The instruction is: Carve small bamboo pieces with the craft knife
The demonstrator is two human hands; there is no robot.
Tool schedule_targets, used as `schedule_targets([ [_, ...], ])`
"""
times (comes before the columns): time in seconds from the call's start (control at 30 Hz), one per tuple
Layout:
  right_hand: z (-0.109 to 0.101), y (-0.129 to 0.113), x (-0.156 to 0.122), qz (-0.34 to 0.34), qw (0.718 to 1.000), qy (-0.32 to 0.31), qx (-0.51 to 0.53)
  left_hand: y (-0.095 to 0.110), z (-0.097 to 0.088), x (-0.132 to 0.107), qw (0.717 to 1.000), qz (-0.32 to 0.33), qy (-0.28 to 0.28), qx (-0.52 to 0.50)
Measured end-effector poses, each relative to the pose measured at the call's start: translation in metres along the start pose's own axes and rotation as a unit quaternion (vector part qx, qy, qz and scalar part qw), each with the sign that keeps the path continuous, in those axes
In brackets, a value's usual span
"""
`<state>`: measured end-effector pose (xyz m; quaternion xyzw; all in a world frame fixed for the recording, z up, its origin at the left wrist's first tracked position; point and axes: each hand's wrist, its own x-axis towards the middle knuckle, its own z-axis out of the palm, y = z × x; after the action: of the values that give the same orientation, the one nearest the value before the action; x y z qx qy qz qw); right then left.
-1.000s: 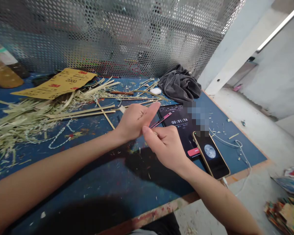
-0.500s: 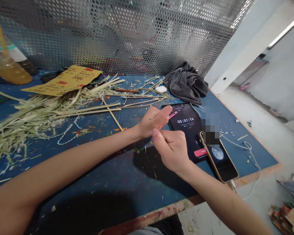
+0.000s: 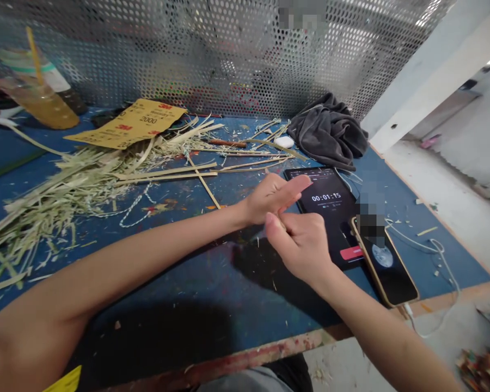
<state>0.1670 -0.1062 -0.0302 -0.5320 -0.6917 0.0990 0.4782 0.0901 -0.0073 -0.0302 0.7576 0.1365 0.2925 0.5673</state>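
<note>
My left hand (image 3: 274, 197) is closed, its thumb stretched out along the top towards the tablet. Just below and nearer to me, my right hand (image 3: 302, 242) makes a fist, its thumb pressed on the curled fingers. The two hands meet in front of the tablet (image 3: 330, 218), held over the blue table. Whatever lies between their fingers is hidden. The tablet screen reads 00:01:15. Overlapping its right side is a phone (image 3: 392, 272) in a gold-edged case.
Pale plant-strip shavings (image 3: 65, 190) heap on the left under a yellow 3M sandpaper sheet (image 3: 134, 122). Drink cups (image 3: 57, 111) stand behind. A dark cloth (image 3: 330, 133) and white case (image 3: 283, 142) lie near the perforated metal screen (image 3: 228, 60). A white cable (image 3: 445, 267) hangs over the table edge.
The view has swung slightly left, so everything sits further right. A pink piece seen beside my left thumb earlier no longer shows. The hands keep nearly the same pose; the timer went from 01:14 to 01:15.
</note>
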Motion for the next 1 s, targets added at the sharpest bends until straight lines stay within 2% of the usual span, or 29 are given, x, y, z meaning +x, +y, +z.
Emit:
schedule_targets([
  [0.1,-0.011,0.006,0.011,0.078,0.992,-0.103,0.001,0.009,-0.018,0.001,0.982,0.013,0.027,0.184],
  [0.17,-0.023,0.015,0.018,0.105,0.981,-0.161,0.031,0.02,-0.032,-0.006,0.948,-0.014,0.02,0.318],
  [0.23,-0.033,0.027,0.023,0.11,0.98,-0.164,0.011,0.036,-0.046,-0.021,0.906,-0.074,-0.005,0.416],
  [0.33,-0.036,0.049,0.024,0.057,0.974,-0.155,-0.157,0.061,-0.06,-0.055,0.865,-0.187,-0.038,0.463],
  [0.43,-0.025,0.068,0.019,-0.026,0.933,-0.216,-0.287,0.08,-0.062,-0.087,0.85,-0.273,-0.061,0.446],
  [0.5,-0.017,0.074,0.016,-0.049,0.918,-0.229,-0.321,0.087,-0.059,-0.102,0.857,-0.285,-0.062,0.426],
  [0.63,-0.01,0.066,0.014,-0.05,0.921,-0.194,-0.335,0.089,-0.047,-0.119,0.896,-0.33,-0.063,0.29],
  [0.7,-0.012,0.052,0.012,-0.046,0.94,-0.14,-0.306,0.086,-0.041,-0.123,0.916,-0.35,-0.053,0.19],
  [0.8,-0.011,0.026,0.005,-0.059,0.976,-0.043,-0.207,0.084,-0.032,-0.126,0.939,-0.331,-0.008,0.097],
  [0.9,-0.005,0.005,-0.003,-0.116,0.979,-0.006,-0.166,0.086,-0.028,-0.125,0.953,-0.29,0.025,0.083],
  [1.0,0.004,-0.004,-0.008,-0.156,0.976,0.011,-0.152,0.089,-0.028,-0.12,0.956,-0.269,0.05,0.102],
])
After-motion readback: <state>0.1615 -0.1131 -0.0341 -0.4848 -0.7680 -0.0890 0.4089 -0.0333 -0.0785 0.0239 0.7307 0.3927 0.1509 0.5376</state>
